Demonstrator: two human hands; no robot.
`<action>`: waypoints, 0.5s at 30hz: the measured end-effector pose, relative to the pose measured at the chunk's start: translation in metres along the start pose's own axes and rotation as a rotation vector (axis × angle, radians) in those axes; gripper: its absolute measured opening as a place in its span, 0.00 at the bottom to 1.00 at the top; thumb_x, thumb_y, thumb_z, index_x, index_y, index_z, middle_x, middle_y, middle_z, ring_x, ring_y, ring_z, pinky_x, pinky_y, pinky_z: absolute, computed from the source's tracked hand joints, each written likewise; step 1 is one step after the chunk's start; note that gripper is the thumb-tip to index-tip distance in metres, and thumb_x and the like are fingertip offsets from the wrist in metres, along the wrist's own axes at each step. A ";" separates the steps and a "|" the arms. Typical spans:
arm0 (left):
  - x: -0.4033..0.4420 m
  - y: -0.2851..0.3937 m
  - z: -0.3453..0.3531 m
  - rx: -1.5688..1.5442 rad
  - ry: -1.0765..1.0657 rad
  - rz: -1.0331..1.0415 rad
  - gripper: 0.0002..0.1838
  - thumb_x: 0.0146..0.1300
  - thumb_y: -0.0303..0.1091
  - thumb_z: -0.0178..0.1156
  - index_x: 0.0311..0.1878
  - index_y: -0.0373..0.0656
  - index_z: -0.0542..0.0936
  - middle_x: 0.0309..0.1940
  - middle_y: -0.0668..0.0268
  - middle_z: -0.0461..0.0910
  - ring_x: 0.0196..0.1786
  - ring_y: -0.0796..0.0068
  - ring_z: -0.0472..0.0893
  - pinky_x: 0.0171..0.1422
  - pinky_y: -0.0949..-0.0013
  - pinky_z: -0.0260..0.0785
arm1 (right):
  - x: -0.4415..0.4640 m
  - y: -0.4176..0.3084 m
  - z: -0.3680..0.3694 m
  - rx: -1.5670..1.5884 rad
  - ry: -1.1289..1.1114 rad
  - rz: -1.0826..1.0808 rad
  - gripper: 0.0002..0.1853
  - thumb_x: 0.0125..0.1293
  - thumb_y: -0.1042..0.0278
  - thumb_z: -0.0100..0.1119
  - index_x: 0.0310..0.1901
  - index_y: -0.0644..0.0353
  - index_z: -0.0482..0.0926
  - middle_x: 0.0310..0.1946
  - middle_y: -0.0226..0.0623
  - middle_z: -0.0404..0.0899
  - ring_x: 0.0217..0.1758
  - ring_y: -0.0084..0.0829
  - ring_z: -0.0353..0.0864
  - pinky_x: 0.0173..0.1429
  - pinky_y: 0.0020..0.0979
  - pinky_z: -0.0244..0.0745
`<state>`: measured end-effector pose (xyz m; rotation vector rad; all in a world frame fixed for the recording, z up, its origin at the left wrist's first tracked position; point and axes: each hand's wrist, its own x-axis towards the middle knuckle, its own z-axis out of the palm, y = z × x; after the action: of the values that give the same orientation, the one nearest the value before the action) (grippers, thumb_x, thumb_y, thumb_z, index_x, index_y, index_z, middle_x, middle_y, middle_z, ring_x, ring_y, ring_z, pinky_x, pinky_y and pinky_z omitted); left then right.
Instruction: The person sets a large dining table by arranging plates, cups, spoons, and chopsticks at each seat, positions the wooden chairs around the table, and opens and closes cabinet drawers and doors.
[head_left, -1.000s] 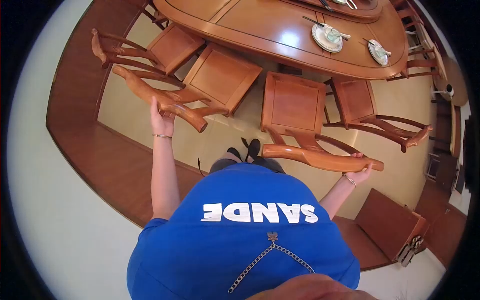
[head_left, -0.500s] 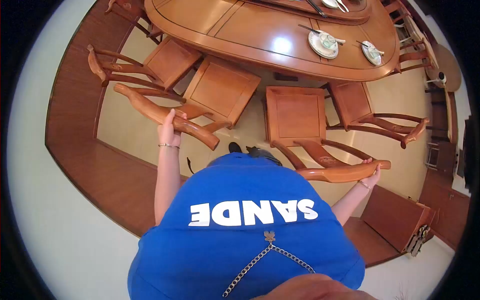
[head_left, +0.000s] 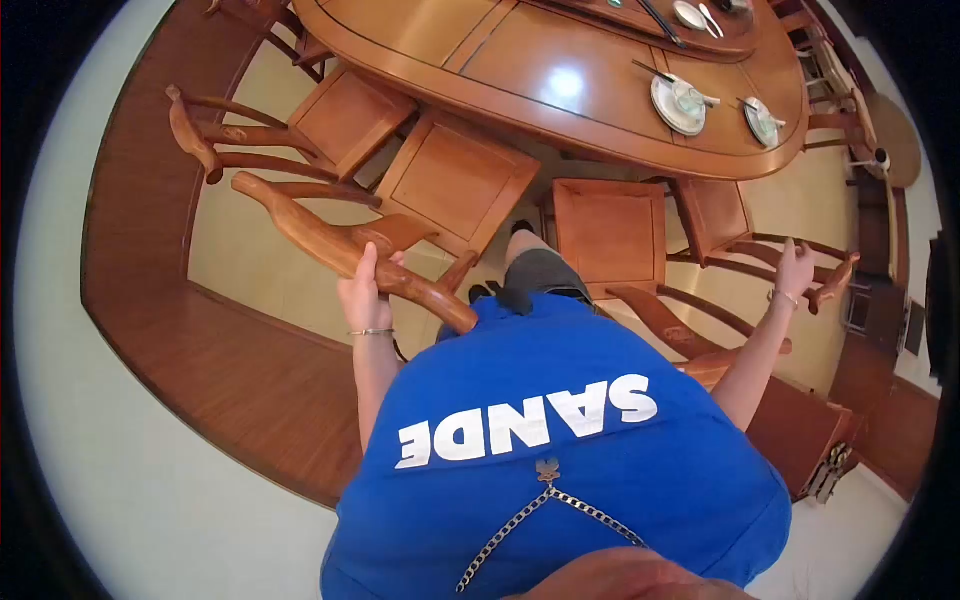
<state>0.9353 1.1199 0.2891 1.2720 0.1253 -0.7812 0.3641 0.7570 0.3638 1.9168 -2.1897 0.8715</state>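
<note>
At eleven o'clock in my view, the neighbouring chair (head_left: 345,122) stood close beside mine, so a careless swing could have knocked their backs. My left hand (head_left: 368,288), at nine, was clamped round the top rail (head_left: 298,222) of the held chair (head_left: 458,178), at twelve; that one-handed grip might have let it twist. My foot (head_left: 523,228), between seats, risked tripping on a chair leg. The unheld chair (head_left: 610,225) sat at two; my forearm could have bumped its back. My right hand (head_left: 795,268), at three, had fingers parted, gripping nothing I could see.
</note>
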 end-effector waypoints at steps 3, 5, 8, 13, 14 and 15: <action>0.006 0.013 -0.004 0.039 0.079 0.002 0.18 0.63 0.31 0.62 0.48 0.26 0.72 0.35 0.54 0.79 0.33 0.62 0.83 0.38 0.64 0.80 | 0.059 -0.088 0.093 0.523 -0.334 -0.034 0.22 0.64 0.56 0.59 0.47 0.72 0.79 0.36 0.42 0.83 0.34 0.23 0.80 0.39 0.25 0.76; 0.007 0.022 -0.001 0.092 0.143 -0.034 0.16 0.63 0.31 0.62 0.46 0.28 0.72 0.34 0.55 0.78 0.33 0.61 0.83 0.37 0.64 0.80 | 0.094 -0.149 0.161 0.558 -0.556 -0.031 0.21 0.64 0.58 0.60 0.46 0.73 0.79 0.36 0.41 0.82 0.35 0.23 0.81 0.33 0.25 0.78; 0.002 0.030 0.014 0.137 0.180 -0.038 0.15 0.62 0.30 0.62 0.46 0.30 0.72 0.35 0.57 0.77 0.35 0.60 0.83 0.38 0.63 0.80 | 0.111 -0.257 0.228 0.742 -0.780 0.097 0.22 0.64 0.60 0.60 0.48 0.74 0.76 0.39 0.45 0.82 0.40 0.31 0.84 0.37 0.29 0.83; 0.010 0.030 0.028 0.159 0.314 -0.098 0.15 0.61 0.29 0.63 0.47 0.31 0.72 0.37 0.58 0.77 0.38 0.63 0.83 0.39 0.64 0.78 | 0.161 -0.368 0.363 1.195 -1.009 0.443 0.24 0.65 0.68 0.58 0.53 0.82 0.67 0.44 0.61 0.77 0.43 0.47 0.83 0.42 0.38 0.86; 0.012 0.029 0.029 0.163 0.315 -0.137 0.16 0.61 0.29 0.63 0.48 0.31 0.72 0.37 0.59 0.77 0.39 0.64 0.83 0.39 0.65 0.78 | 0.173 -0.382 0.394 1.318 -1.023 0.554 0.23 0.65 0.70 0.58 0.53 0.83 0.65 0.44 0.64 0.76 0.44 0.50 0.83 0.43 0.41 0.86; 0.014 0.025 0.028 0.167 0.325 -0.129 0.16 0.61 0.29 0.63 0.48 0.31 0.72 0.37 0.59 0.77 0.39 0.64 0.83 0.39 0.65 0.78 | 0.185 -0.395 0.421 1.326 -1.034 0.558 0.23 0.65 0.70 0.58 0.53 0.83 0.65 0.44 0.64 0.76 0.44 0.50 0.83 0.43 0.41 0.86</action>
<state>0.9510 1.0905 0.3119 1.5559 0.4142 -0.7000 0.8179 0.3768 0.2325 2.6620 -3.2441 2.2696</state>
